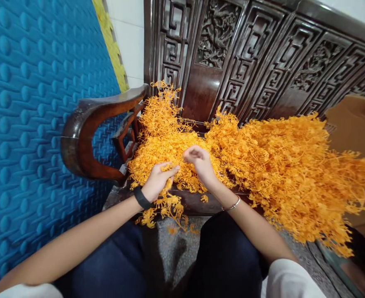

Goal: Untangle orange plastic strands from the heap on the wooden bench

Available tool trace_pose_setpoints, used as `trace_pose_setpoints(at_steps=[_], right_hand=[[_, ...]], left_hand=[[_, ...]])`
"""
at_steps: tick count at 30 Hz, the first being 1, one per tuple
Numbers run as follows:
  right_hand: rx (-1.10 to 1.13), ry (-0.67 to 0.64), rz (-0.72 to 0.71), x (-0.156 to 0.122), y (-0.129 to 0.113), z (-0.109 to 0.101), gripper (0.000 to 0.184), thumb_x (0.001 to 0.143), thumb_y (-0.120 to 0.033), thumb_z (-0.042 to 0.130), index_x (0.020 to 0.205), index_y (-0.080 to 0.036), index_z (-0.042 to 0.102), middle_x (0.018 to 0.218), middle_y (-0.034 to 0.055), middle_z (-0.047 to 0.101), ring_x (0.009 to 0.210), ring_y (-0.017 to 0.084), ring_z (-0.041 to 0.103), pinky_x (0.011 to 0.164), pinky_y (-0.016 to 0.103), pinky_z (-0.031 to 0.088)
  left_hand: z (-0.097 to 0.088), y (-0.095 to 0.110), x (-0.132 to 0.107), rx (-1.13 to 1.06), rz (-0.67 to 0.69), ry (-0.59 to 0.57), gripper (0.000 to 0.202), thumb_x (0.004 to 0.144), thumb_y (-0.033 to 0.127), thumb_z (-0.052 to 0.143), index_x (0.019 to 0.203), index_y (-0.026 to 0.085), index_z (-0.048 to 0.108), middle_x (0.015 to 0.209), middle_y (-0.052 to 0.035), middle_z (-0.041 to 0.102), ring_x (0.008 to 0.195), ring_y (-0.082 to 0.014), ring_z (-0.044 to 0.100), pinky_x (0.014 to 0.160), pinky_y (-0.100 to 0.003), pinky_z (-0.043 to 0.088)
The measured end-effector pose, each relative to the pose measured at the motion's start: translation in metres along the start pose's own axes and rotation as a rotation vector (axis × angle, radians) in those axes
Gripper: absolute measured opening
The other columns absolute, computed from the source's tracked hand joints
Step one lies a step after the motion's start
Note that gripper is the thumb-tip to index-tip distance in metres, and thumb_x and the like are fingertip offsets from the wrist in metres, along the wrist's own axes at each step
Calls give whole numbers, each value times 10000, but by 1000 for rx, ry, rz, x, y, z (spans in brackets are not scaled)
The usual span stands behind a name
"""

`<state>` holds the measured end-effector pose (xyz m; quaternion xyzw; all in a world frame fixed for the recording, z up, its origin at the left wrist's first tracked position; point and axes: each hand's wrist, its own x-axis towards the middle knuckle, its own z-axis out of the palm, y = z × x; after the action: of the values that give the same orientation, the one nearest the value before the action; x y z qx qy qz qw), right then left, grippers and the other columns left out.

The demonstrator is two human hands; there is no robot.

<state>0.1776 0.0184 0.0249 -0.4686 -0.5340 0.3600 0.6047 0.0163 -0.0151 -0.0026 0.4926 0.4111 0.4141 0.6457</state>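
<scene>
My left hand (159, 180), with a black band at the wrist, is closed on an orange artificial flower spray (171, 205). The spray's stems and small blooms hang below the hand, past the seat's front edge. My right hand (201, 163), with a thin bangle at the wrist, is raised a little to the right, its thumb and fingers curled together. Whatever may be between those fingertips is too small to make out. Both hands are above a heap of loose orange artificial flowers (157, 145) on the dark wooden bench seat (194, 202).
A larger mound of orange flower sprays (294, 169) spreads along the bench to the right, before a cardboard sheet (352, 128). The carved backrest (205, 87) rises behind. On the left are a curved wooden armrest (77, 136) and a blue foam mat (30, 124).
</scene>
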Motion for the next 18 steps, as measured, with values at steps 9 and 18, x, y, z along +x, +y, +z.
trace_pose_setpoints(at_steps=[9,18], right_hand=[[-403,142,-155,55,29,-26,131,661,-261,617,714,-147,654,572,-12,533,535,103,439,570,261,380],[-502,-113,-283,20,17,-15,380,752,-176,543,1125,-220,597,1158,78,599,830,152,562,773,329,442]], left_hand=[[-4,-18,-7,-66,-59,-105,346,665,341,717,889,141,546,595,24,621,437,-88,530,464,-220,443],[-8,-8,13,-44,26,-140,324,647,303,742,874,132,586,763,-12,664,574,-111,613,683,-276,479]])
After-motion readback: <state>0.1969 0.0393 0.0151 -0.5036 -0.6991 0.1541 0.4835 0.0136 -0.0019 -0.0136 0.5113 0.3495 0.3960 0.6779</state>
